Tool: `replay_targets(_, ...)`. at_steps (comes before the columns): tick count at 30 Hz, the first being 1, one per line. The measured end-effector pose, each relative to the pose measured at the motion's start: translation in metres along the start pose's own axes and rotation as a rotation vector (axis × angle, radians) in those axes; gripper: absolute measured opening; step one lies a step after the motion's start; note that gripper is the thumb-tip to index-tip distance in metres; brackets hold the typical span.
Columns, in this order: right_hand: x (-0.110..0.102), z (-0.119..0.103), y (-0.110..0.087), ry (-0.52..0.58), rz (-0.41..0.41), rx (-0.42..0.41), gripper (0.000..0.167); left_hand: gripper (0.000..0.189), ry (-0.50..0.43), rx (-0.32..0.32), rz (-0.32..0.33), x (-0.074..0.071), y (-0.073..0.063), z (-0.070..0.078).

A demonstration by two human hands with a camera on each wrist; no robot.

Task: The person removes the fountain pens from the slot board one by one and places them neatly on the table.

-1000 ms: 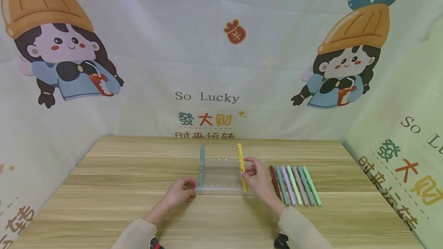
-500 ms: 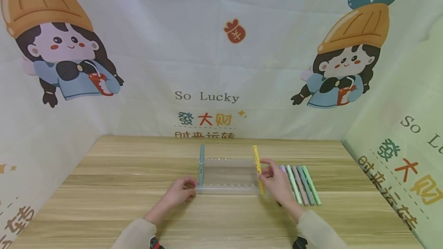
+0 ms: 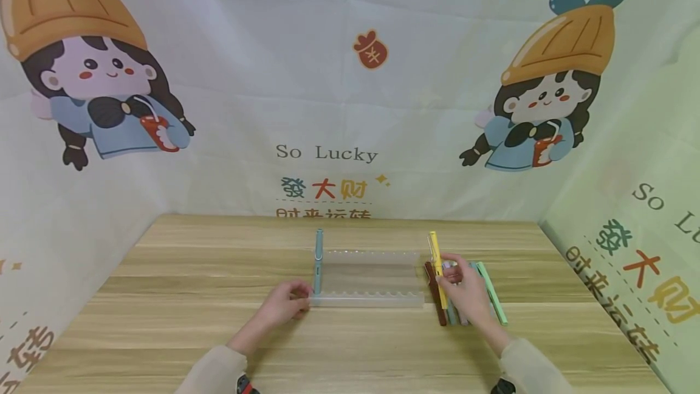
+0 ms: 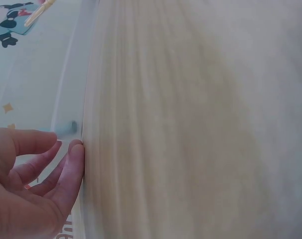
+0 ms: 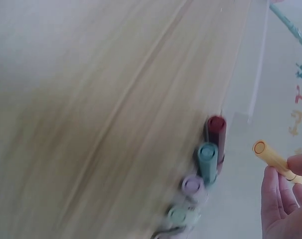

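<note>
A yellow pen [image 3: 435, 266] is pinched between the thumb and fingers of my right hand [image 3: 465, 290]; it stands nearly upright over the dark red pen [image 3: 435, 297]. In the right wrist view, one end of the yellow pen [image 5: 273, 158] sticks out past the fingertips. My left hand [image 3: 287, 300] touches the left end of a clear plastic pen rack [image 3: 372, 301] with its fingertips. A teal pen [image 3: 318, 263] lies across the rack's left end, in its notches. In the left wrist view, the left hand's thumb and fingers [image 4: 71, 174] are apart from each other.
Right of the rack, a row of pens lies on the wooden table [image 3: 219, 266], partly hidden by the right hand. A green pen [image 3: 494, 297] forms its right end. In the right wrist view, teal [image 5: 207, 159] and lilac pens [image 5: 192, 185] also show.
My right hand has carried the yellow pen rightward, from over the rack to over the left end of the pen row. The left hand, rack and teal pen have stayed in place.
</note>
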State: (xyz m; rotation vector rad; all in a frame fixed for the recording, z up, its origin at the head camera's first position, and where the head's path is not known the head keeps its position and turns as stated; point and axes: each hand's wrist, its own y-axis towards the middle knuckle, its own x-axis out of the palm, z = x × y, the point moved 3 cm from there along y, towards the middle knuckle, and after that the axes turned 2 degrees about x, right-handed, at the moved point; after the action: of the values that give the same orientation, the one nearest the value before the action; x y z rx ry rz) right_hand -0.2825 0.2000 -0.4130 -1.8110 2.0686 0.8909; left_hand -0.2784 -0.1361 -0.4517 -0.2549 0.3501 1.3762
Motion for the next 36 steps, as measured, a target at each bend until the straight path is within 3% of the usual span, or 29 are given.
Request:
replay_targets(8, -0.021, 0.017, 0.001, 0.026, -0.021, 0.043, 0.042, 0.016, 0.001, -0.012, 0.001, 0.0, 0.0, 0.0)
replay_targets(18, -0.047, 0.038, -0.002, -0.072, 0.044, 0.046, 0.038, 0.016, 0.007, -0.017, 0.007, 0.0, 0.0, 0.001)
replay_targets(24, -0.062, 0.05, -0.004, -0.098, 0.045, 0.096, 0.038, 0.016, 0.007, -0.025, 0.005, 0.0, -0.002, 0.002)
replay_targets(36, -0.085, 0.069, -0.005, -0.227, 0.03, 0.094, 0.036, 0.016, 0.005, -0.023, 0.002, 0.0, -0.002, 0.001)
